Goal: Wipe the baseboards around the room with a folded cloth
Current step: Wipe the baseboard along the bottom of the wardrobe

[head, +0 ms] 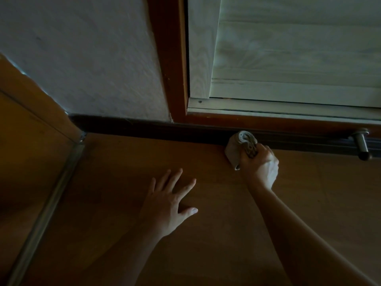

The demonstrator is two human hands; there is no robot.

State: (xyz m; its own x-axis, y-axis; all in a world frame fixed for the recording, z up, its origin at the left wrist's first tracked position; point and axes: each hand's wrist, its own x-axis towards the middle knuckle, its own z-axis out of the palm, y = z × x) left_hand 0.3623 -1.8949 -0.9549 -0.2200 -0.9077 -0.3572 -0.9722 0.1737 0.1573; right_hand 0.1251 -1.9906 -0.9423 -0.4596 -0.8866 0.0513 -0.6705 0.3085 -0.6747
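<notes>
My right hand [260,166] has its fingers clamped round the cloth [240,146], long axis pointing straight at the baseboard [144,129]. My left hand [167,205] is flat on the floor [216,244], fingers spread.

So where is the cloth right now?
In the head view the folded cloth sits right of centre, gripped by the right hand against the dark baseboard under the door frame, with the metal doorstop further right.

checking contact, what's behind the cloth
The dark baseboard runs behind the cloth, which the right hand grips. The stretch the cloth covers cannot be seen.
</notes>
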